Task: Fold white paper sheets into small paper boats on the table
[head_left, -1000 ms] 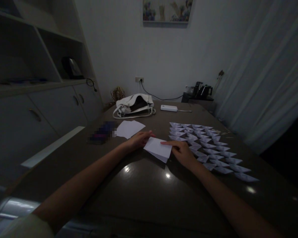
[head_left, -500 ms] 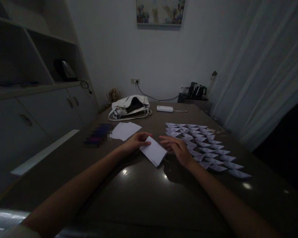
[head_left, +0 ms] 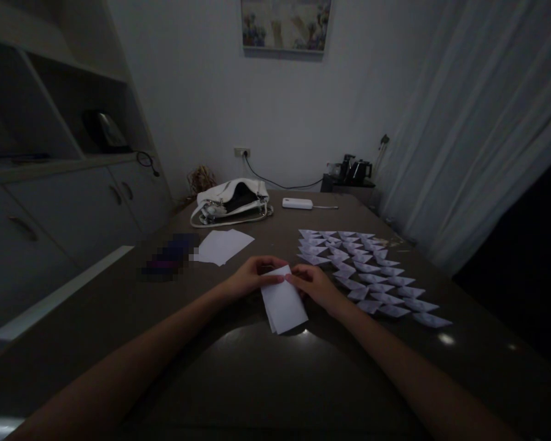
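Observation:
A folded sheet of white paper (head_left: 284, 305) is held over the dark table (head_left: 239, 373), its near end pointing toward me and its layers slightly apart at the lower left corner. My left hand (head_left: 256, 277) pinches the far left corner between thumb and fingers. At the far right corner my right hand (head_left: 313, 284) grips the same paper, its thumb close to the left one. The fingertips behind the sheet are partly hidden. Rows of folded paper boats (head_left: 367, 268) stand just beyond my right hand.
Loose white sheets (head_left: 224, 245) lie left of centre, beside a pixelated dark object (head_left: 169, 254). A white handbag (head_left: 232, 201) and a white power bank (head_left: 297, 203) with a short cable are farther back. Cabinets (head_left: 68, 208) line the left side; a curtain (head_left: 445, 135) hangs at right.
My right hand has come in from the right and taken hold of the paper. The paper has turned and come a little nearer. The view has shifted slightly.

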`<state>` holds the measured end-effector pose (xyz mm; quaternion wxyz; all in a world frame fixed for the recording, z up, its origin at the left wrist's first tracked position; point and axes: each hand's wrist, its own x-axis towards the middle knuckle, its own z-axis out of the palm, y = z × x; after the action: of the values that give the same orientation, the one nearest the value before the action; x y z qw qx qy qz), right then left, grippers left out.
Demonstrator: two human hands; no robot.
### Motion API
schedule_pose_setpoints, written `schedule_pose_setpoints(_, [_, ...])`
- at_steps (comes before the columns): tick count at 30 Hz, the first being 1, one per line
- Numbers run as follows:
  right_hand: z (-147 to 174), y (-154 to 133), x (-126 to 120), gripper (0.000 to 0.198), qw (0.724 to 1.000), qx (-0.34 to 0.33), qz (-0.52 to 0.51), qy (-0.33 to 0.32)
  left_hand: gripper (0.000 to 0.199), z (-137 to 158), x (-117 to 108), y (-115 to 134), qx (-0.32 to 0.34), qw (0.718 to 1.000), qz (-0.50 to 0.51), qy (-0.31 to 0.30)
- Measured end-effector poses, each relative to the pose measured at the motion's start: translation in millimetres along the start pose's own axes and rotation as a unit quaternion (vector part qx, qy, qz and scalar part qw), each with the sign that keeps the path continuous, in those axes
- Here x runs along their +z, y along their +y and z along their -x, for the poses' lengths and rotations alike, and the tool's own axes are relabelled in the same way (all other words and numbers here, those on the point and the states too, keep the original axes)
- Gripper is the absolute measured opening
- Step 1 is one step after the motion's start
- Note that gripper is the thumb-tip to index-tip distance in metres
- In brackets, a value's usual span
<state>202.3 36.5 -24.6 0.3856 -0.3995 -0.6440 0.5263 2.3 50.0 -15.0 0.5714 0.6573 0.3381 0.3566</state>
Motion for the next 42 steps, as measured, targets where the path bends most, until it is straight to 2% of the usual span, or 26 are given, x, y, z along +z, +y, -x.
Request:
schedule_pose_setpoints(3, [0, 1, 1, 0.03, 0.999, -0.02, -0.007, 0.029, 0.048, -1, 3, -2, -0.001, 0.999, -0.012, 0.043])
schedule_pose_setpoints(6, [-2, 4, 0, 0.028, 0.995, -0.051, -0.005, 0.084, 0.053, -2, 6, -3, -0.002, 0.998, 0.008, 0.06])
schedule_pose_setpoints(10, [-6, 8, -3, 0.027, 0.984, -0.1, 0.035, 0.144, 0.045, -2, 7, -4, -0.003, 0.997, 0.04, 0.07])
schedule_pose_setpoints(13, [-7, 11, -5, 0.026, 0.98, -0.118, 0.068, 0.146, 0.041, -3, 8, -5, 0.002, 0.996, 0.047, 0.081])
schedule_pose_setpoints(20, [-8, 13, -5, 0.025, 0.978, -0.128, 0.082, 0.142, 0.043, -3, 7, -5, 0.002, 0.994, 0.065, 0.091])
schedule_pose_setpoints(42, [-5, 10, -2, 0.021, 0.971, -0.133, 0.112, 0.162, 0.044, -5, 5, -9, -0.002, 0.997, 0.033, 0.074])
